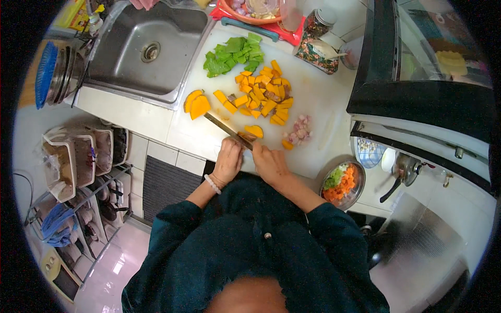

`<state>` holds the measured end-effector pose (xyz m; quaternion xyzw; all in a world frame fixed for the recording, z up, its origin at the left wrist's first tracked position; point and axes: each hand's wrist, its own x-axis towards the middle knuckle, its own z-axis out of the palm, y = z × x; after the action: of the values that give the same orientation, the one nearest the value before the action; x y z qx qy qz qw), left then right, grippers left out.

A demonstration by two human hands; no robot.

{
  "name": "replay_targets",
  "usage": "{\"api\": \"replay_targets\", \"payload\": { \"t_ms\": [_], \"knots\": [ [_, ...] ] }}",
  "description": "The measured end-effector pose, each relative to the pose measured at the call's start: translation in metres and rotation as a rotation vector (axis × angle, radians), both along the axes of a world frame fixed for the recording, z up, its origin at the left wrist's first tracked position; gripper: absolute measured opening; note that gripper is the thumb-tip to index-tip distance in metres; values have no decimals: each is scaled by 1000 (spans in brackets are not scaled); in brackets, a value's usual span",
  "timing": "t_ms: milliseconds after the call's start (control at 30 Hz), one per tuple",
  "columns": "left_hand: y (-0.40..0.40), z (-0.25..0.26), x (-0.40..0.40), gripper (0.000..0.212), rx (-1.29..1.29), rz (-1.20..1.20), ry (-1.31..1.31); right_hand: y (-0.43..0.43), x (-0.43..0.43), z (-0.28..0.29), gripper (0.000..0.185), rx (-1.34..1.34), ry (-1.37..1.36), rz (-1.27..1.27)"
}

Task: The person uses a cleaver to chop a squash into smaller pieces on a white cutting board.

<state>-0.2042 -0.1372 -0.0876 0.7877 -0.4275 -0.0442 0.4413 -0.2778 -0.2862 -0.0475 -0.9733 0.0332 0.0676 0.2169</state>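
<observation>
My right hand (271, 161) grips a kitchen knife (223, 127), whose blade points to the upper left across the near part of a white cutting board (325, 105). My left hand (228, 158) has its fingers curled close against the near side of the blade; what they hold, if anything, is hidden. Just beyond the blade lies a pumpkin slice (254, 130). Larger pumpkin pieces (197, 105) rest near the knife tip. A heap of cut pumpkin chunks (262, 94) covers the board's middle, with chopped green leaves (236, 54) behind it and pinkish chopped shallots or garlic (300, 130) to the right.
A sink (150, 51) is at the upper left. At the back, an orange bowl (250, 17) stands near a lidded jar (319, 21). On the right are a metal bowl of diced vegetables (342, 184) and a dark-framed appliance (422, 105). A rack with bins (70, 164) stands left.
</observation>
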Motion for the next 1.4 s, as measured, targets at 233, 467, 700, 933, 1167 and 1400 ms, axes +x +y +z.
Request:
{"api": "replay_targets", "payload": {
  "t_ms": [233,467,700,933,1167,1400],
  "knots": [
    [3,8,1,29,-2,61,63,-13,-7,9,18,138,-71,-177],
    [2,18,14,38,33,-6,74,-26,-26,47,22,74,6,-266],
    [-10,41,48,51,222,-243,74,-35,-41,45,20,93,11,-408],
    [-19,41,48,52,280,-280,49,-30,-65,54,18,73,192,-460],
    [-29,40,63,47,269,-376,25,-20,-93,41,24,53,198,-496],
    [-30,42,57,33,266,-306,82,-13,-96,33,24,18,273,-454]
  ]
}}
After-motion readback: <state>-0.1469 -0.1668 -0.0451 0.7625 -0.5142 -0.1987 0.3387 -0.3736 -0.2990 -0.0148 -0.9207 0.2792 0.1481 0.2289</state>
